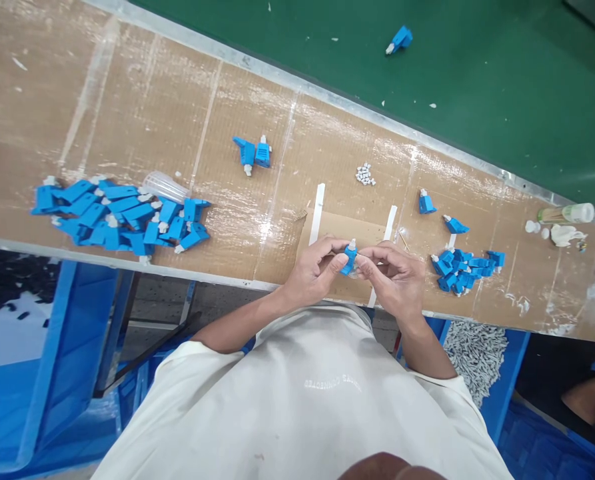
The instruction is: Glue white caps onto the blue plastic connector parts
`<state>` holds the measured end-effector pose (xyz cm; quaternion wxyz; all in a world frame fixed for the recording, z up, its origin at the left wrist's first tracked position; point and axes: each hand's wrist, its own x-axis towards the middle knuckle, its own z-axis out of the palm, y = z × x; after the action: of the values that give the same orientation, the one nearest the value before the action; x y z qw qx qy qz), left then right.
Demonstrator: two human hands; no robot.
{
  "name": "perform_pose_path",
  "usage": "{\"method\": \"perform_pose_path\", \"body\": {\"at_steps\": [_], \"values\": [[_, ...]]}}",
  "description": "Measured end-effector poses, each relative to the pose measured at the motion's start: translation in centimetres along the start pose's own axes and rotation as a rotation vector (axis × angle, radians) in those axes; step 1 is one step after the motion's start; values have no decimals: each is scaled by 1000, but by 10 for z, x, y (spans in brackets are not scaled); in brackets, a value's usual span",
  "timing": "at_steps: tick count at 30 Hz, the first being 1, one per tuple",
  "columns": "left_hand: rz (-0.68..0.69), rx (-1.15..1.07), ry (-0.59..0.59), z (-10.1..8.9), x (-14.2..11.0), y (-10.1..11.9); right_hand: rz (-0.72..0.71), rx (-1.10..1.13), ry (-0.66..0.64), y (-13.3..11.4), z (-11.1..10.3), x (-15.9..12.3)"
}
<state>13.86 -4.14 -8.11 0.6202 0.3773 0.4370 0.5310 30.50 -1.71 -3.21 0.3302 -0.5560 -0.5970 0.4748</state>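
A small blue plastic part with a white tip is pinched between the thumb and fingers of my left hand, with the tip pointing away from me. My right hand is closed in a pinch right against the part's right side; what its fingertips hold, if anything, is hidden. Both hands are over a cardboard sheet taped down with white strips. Beyond them lies a little heap of small light-grey pieces.
Blue parts form a large pile at left and a smaller pile at right. A clear plastic cup lies by the left pile. A toothpick container lies far right. One blue part sits on the green surface.
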Motion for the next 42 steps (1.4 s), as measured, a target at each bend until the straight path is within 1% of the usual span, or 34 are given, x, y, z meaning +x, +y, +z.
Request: {"method": "perform_pose_path", "body": {"at_steps": [3,5,11,13,15,18,19,21,23,26,29,33,36,42], "values": [[-39,-53,8,1,-1,0,-22,-5,22,1,1,-1],[-98,-112,-3,0,0,0,-19,1,26,2,0,-2],[-403,-426,-123,-2,5,3,-25,80,-17,4,-10,-1],[-496,-511,-152,-3,6,5,-52,73,-35,4,-13,0],[-604,-578,-175,-4,7,7,-157,32,-76,4,-16,3],[-763,-652,-177,-6,7,9,-426,-84,-150,4,-21,8],[-802,-670,-170,-6,7,10,-506,-127,-170,4,-22,11],[-856,-698,-156,-7,7,11,-625,-193,-197,5,-25,16],[-887,-710,-149,-7,7,12,-703,-235,-218,6,-28,19],[-901,-726,-149,-6,8,12,-766,-268,-252,9,-31,22],[-889,-735,-164,-6,8,10,-784,-279,-293,13,-33,23],[-881,-692,-181,-5,9,9,-784,-336,-336,16,-37,22],[-886,-653,-173,-5,10,12,-825,-439,-357,17,-42,22],[-946,-652,-181,-6,12,13,-959,-671,-411,10,-47,22]]}}
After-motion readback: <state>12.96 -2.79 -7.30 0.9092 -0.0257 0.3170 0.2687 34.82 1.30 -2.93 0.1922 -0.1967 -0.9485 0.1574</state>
